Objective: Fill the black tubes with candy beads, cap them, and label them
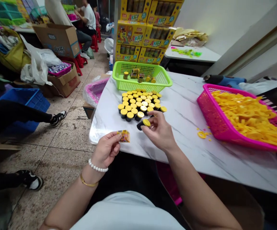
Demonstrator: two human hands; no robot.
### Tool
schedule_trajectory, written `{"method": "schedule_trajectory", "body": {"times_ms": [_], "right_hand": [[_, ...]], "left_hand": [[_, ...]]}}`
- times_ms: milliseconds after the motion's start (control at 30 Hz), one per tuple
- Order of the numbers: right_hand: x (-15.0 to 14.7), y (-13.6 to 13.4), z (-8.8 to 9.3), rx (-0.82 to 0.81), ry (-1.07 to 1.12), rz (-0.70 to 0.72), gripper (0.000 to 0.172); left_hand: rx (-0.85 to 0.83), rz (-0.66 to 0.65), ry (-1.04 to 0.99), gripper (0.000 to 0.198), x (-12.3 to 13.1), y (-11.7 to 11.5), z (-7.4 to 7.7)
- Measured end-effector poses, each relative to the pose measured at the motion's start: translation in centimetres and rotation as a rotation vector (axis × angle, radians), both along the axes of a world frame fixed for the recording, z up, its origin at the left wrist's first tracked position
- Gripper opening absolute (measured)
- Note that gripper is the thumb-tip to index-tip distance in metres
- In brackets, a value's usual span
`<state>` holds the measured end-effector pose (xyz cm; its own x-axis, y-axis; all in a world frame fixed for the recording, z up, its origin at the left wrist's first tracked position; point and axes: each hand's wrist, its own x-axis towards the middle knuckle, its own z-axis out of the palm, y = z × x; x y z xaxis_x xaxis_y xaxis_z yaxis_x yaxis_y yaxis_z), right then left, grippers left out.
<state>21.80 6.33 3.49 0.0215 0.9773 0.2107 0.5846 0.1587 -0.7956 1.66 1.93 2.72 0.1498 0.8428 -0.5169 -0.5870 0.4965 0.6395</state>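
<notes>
Between thumb and fingers, my left hand [107,147] pinches a small, flat yellow printed sleeve [125,136] near the table's front edge. My right hand [161,130] grips a small black cup with a yellow lid [143,124], tilted on its side just above the table. Right behind it stands a cluster of similar black cups with yellow lids [138,104], upright and close together. A green basket [142,86] behind the cluster holds several small cups with printed wraps [140,78]. Print details on the sleeve are too small to read.
On the right, a pink basket [210,129] is heaped with yellow plastic pieces [246,111]; a yellow ring [201,135] and scraps lie beside it. A blue heat gun [225,80] rests behind. Stacked yellow boxes [142,32] rise at the back. Other people sit at left.
</notes>
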Motion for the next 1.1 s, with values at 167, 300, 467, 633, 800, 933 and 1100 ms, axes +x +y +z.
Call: {"method": "schedule_trajectory", "body": {"times_ms": [167, 300, 467, 633, 800, 933, 1100], "right_hand": [[-0.9, -3.5, 0.3, -0.228, 0.661, 0.178, 0.034], [-1.5, -4.3, -0.6, -0.213, 0.651, 0.086, 0.029], [-2.0, -4.8, 0.0, -0.136, 0.530, 0.092, 0.024], [-2.3, -5.4, -0.1, -0.103, 0.481, 0.075, 0.025], [-2.3, -5.3, -1.1, -0.071, 0.513, 0.081, 0.026], [-2.1, -5.5, -1.5, -0.049, 0.547, 0.131, 0.029], [-2.2, -5.7, -1.8, 0.023, 0.542, 0.188, 0.027]], "left_hand": [[-0.036, -0.028, -0.039, 0.031, 0.9, 0.5, -0.6], [-0.041, -0.048, -0.139, 0.027, 1.3, 0.7, -0.2], [-0.035, -0.027, -0.166, 0.025, 1.6, 0.7, 0.0], [0.017, -0.065, -0.127, 0.028, 1.4, 0.4, -0.6], [0.071, -0.078, -0.036, 0.037, 1.0, 0.1, -0.6], [0.176, -0.034, 0.081, 0.040, 1.0, -0.5, -0.1], [0.161, -0.035, 0.080, 0.040, 0.9, -0.8, 0.2]]}}
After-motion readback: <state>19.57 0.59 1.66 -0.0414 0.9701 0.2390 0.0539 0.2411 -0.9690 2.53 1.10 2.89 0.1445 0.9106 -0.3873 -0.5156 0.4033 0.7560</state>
